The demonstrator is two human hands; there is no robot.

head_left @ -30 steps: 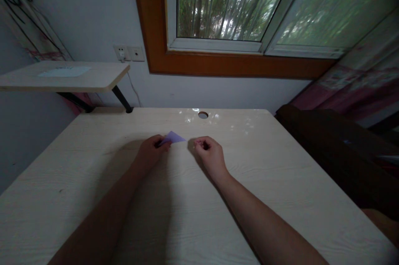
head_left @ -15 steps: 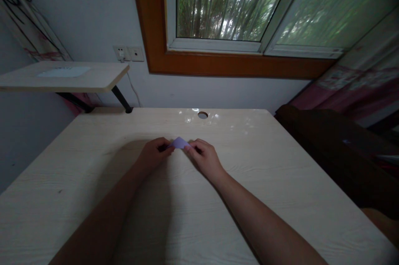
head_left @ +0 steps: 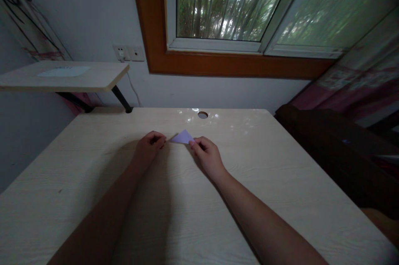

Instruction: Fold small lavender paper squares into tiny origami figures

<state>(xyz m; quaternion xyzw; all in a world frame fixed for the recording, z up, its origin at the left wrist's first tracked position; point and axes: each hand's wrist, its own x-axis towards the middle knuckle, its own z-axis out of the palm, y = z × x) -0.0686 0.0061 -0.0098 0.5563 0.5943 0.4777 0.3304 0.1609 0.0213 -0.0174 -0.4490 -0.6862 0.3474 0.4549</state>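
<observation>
Paper: small purple folded paper triangle point(head_left: 183, 136), flat on the pale wooden table point(head_left: 280, 182), midway along its width and toward the far edge, near the round cable hole point(head_left: 203, 114).
Right hand: right hand point(head_left: 206, 155) pinches the triangle's near right corner between thumb and fingertips.
Left hand: left hand point(head_left: 149, 147) rests on the table just beside the triangle's left tip, fingers curled in, holding nothing visible.

Our forearms point(head_left: 124, 198) show bare all the way to the wrists, and our left hand point(head_left: 149, 148) and right hand point(head_left: 207, 157) are bare too.
</observation>
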